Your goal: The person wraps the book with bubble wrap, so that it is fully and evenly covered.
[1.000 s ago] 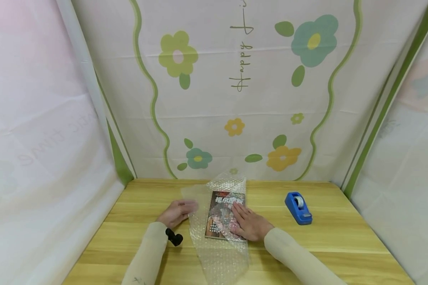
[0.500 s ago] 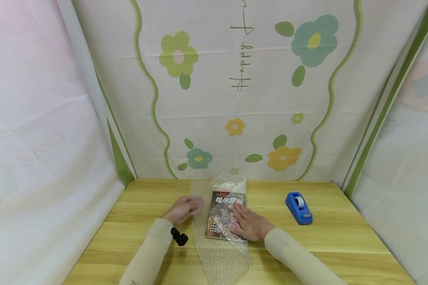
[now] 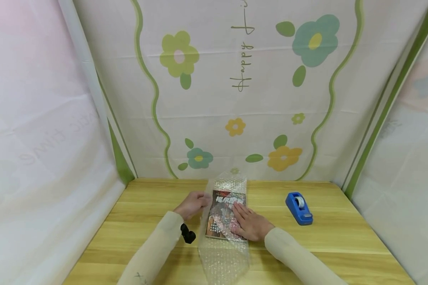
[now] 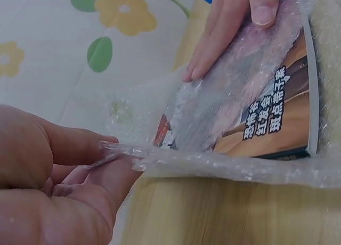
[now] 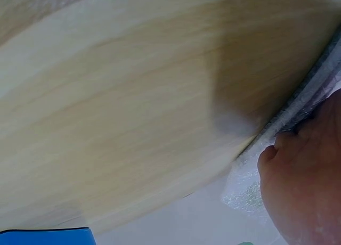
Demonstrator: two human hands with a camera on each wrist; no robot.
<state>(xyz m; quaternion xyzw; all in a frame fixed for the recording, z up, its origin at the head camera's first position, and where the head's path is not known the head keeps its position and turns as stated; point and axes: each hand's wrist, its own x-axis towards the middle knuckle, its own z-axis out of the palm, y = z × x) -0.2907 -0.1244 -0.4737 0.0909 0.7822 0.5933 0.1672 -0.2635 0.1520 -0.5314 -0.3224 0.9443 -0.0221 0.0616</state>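
Note:
A book [image 3: 217,213] with a dark, printed cover lies flat on a sheet of clear bubble wrap [image 3: 222,257]. Part of the wrap is folded over the right side of its cover. My right hand [image 3: 251,223] lies with straight fingers on that folded part, pressing it against the book. At the book's left side, my left hand [image 3: 192,204] pinches the wrap's left edge between thumb and fingers. The left wrist view shows this edge raised off the table, with the pinching fingers [image 4: 80,144] at its corner.
A blue tape dispenser [image 3: 299,208] with a roll of tape stands to the right on the wooden table [image 3: 342,237]. Flower-printed cloth [image 3: 214,99] hangs behind the table and along both sides. A black camera [image 3: 188,233] is worn on the left wrist.
My left hand has moved right and slightly up, bringing the left edge of the bubble wrap up beside the book. The right hand has stayed in place on the cover.

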